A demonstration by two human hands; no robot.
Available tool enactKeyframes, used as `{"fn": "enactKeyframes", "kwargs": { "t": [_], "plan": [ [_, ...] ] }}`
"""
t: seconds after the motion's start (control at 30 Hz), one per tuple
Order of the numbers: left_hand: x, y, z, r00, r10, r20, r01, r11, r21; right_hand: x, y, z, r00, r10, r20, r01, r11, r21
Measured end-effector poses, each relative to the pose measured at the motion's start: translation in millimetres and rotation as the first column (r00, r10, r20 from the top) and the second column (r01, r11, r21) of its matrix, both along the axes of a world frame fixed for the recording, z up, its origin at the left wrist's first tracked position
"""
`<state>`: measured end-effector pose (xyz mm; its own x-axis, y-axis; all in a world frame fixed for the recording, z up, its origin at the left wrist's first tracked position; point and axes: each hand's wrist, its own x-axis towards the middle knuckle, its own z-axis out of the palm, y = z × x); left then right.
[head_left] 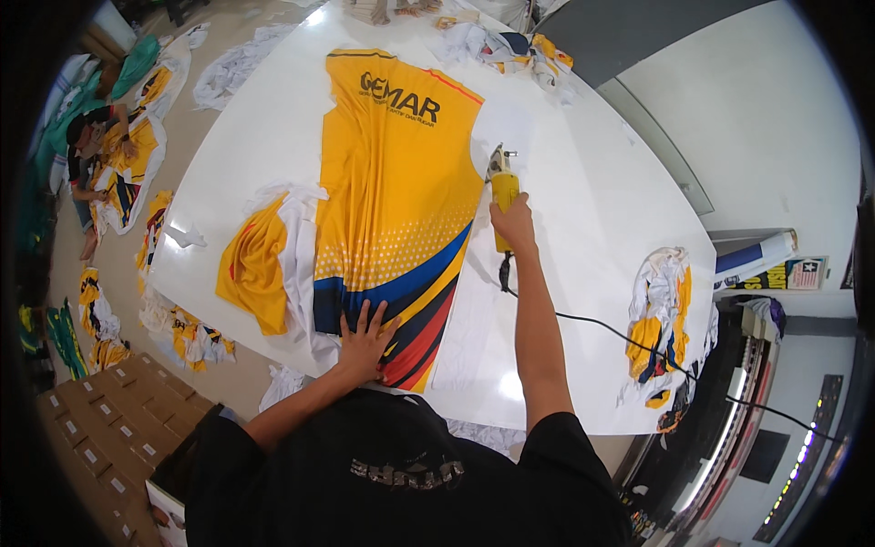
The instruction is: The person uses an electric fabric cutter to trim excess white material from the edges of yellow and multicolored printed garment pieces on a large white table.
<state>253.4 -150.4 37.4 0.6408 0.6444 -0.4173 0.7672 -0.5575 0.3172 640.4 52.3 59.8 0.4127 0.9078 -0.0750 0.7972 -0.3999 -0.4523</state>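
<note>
A yellow jersey panel with dark lettering and blue, black and red stripes lies spread on the white table. My left hand rests flat on its striped lower part, fingers spread. In my right hand is a yellow electric cloth cutter, gripped round its body. The cutter's metal head points to the far side, just right of the panel's curved armhole edge. From its back end a black cord runs off to the right. White backing material lies beside the panel's right edge.
Crumpled yellow and white fabric sits left of the panel. More scraps lie at the table's right side and far edge. On the floor at left, another person handles fabric. Brown cartons stand at the lower left.
</note>
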Motion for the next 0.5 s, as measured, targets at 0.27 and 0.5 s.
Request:
{"fn": "enactKeyframes", "kwargs": {
  "t": [0.27,0.5],
  "plan": [
    [-31,-1,8,0.995,-0.031,0.096,0.035,0.999,-0.034,51,-76,30,0.978,0.194,-0.081,-0.206,0.962,-0.181],
    [-29,0,13,0.995,-0.005,0.098,0.011,0.998,-0.064,70,-66,47,0.940,0.330,-0.086,-0.341,0.910,-0.235]
  ]
}}
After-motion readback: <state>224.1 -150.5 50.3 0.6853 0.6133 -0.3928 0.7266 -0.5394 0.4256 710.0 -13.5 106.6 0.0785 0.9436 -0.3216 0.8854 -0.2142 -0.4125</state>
